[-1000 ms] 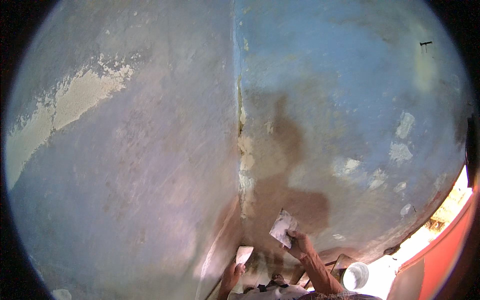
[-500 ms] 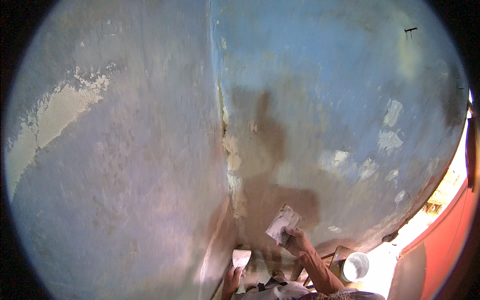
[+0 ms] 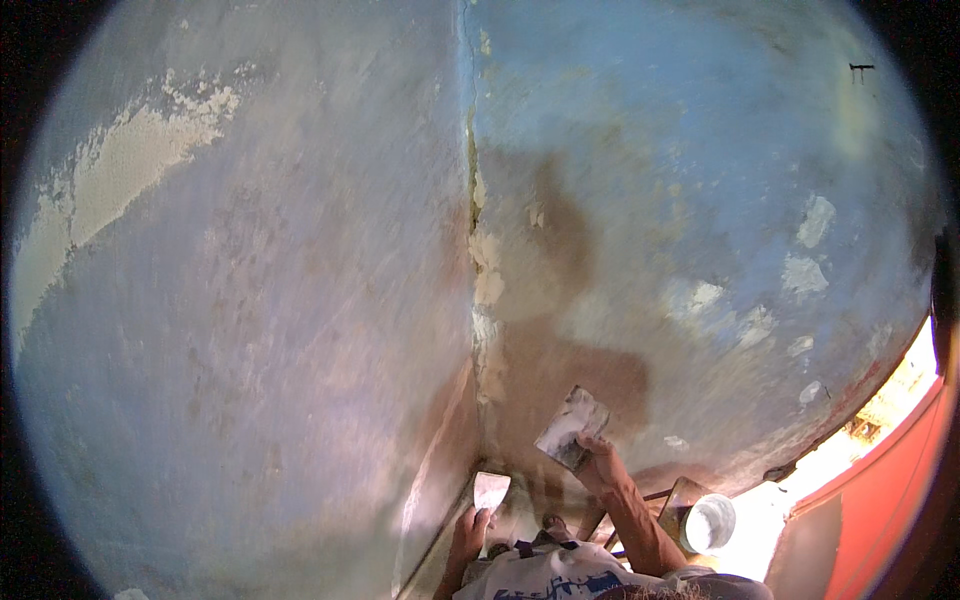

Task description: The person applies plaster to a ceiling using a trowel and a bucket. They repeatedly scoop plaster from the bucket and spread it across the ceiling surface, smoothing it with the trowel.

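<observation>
Low in the corner, my left hand (image 3: 470, 530) is closed around a putty knife (image 3: 491, 490), its pale, whitish blade pointing up. My right hand (image 3: 598, 465) grips a flat, roughly rectangular plate (image 3: 570, 425) smeared with white and grey; its exact kind is unclear. Both tools appear apart from each other. Behind them, two painted walls meet at a corner seam (image 3: 487, 275), which is cracked and chipped with cream and white filler patches along it. Shadows of my head and arms fall on the blue-grey right wall (image 3: 620, 230).
A white bucket (image 3: 709, 524) stands by my right forearm on a brown wooden support (image 3: 680, 497). Farther right is a red panel (image 3: 880, 500) beside a bright opening. The left wall has a large bare patch (image 3: 130, 165); a dark metal bracket (image 3: 861, 68) sticks out high on the right.
The view has shifted, so the corner seam sits farther right and the wall marks higher. Both hands appear slightly higher in the picture, still holding the same tools.
</observation>
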A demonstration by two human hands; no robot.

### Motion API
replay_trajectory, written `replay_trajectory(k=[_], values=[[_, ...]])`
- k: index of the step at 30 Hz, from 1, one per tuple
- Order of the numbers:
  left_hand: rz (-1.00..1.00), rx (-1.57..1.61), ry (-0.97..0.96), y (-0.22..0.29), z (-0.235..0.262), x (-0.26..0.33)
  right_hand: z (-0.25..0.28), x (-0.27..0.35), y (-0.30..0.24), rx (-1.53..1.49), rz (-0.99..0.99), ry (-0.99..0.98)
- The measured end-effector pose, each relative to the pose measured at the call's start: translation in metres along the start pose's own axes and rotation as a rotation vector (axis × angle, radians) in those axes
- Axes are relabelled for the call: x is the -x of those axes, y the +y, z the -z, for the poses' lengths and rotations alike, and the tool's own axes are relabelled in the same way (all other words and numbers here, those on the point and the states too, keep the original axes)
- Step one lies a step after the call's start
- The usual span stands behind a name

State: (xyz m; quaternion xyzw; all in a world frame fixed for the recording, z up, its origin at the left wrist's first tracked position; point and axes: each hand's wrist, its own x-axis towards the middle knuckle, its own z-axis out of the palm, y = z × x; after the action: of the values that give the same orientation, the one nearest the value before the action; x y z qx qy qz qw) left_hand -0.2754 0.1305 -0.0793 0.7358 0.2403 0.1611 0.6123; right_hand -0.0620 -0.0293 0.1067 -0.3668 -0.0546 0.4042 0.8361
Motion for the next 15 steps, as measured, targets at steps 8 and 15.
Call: replay_trajectory(k=[8, 15], values=[[0.022, 0.195, 0.054, -0.023, -0.008, -0.001, -0.051, -0.025, -0.083, 0.613, 0.476, 0.176], [0.057, 0.184, 0.045, -0.053, -0.019, -0.008, -0.205, -0.051, -0.260, 2.218, 1.736, 0.167]])
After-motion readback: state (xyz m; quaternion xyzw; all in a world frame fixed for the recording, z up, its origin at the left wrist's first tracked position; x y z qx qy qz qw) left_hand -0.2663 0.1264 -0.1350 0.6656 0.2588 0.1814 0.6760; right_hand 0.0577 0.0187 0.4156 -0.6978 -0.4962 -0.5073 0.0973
